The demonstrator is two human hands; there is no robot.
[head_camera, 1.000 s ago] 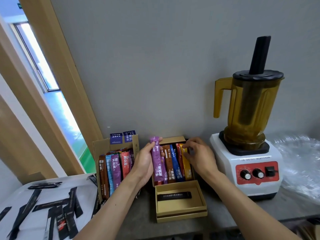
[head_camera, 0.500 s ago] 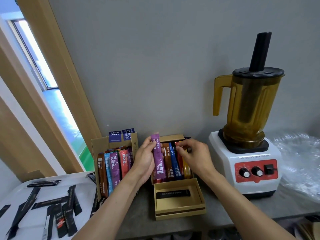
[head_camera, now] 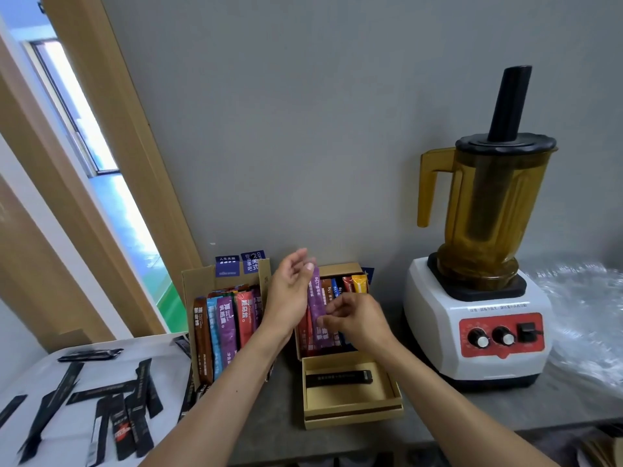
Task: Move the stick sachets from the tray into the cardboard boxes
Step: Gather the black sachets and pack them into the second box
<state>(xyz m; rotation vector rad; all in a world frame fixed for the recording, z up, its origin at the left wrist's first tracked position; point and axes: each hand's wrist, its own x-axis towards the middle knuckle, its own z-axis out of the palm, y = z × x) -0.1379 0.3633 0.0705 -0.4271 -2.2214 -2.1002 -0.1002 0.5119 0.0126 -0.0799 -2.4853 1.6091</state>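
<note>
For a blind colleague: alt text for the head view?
Both hands work a purple stick sachet into the right cardboard box of coloured sachets, beside a fuller left box. Black sachets lie on a white tray; a blender stands right.

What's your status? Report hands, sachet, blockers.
Left hand open beside purple sachet. Right hand pinching it, halfway into box. Nothing blocking.

Right hand (head_camera: pixel 357 320) newly on purple sachet (head_camera: pixel 317 298)
</note>
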